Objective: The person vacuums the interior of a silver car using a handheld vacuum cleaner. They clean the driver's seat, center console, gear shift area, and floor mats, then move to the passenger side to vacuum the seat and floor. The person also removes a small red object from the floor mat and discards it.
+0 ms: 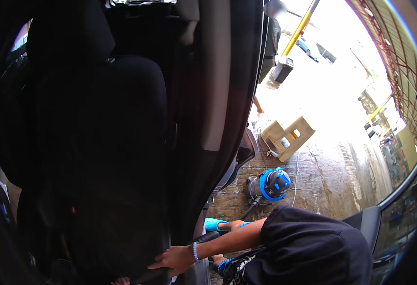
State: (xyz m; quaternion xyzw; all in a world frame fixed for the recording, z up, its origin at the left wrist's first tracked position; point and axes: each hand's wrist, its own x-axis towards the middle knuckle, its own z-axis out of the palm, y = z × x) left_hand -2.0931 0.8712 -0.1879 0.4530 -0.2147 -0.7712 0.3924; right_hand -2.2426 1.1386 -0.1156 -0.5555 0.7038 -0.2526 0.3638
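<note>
My right hand (174, 259), with a pale bead bracelet (195, 251) at the wrist, reaches into a dark car interior. Its index finger is extended and the fingers are apart, low in front of a black car seat (101, 142). Whether the fingertips touch the dark surface is hard to tell. A ribbed black vacuum hose (208, 237) passes behind my forearm at the door sill. Only a few fingers of my left hand (121, 281) show at the bottom edge; shadow and the frame edge hide the rest.
Outside, a blue-and-black canister vacuum cleaner (274, 185) stands on wet concrete. Beyond it lie a beige plastic stool (290, 139) and a cord (296, 178). A car door (365, 221) is to the right. A person (272, 39) stands near a black bin (283, 69).
</note>
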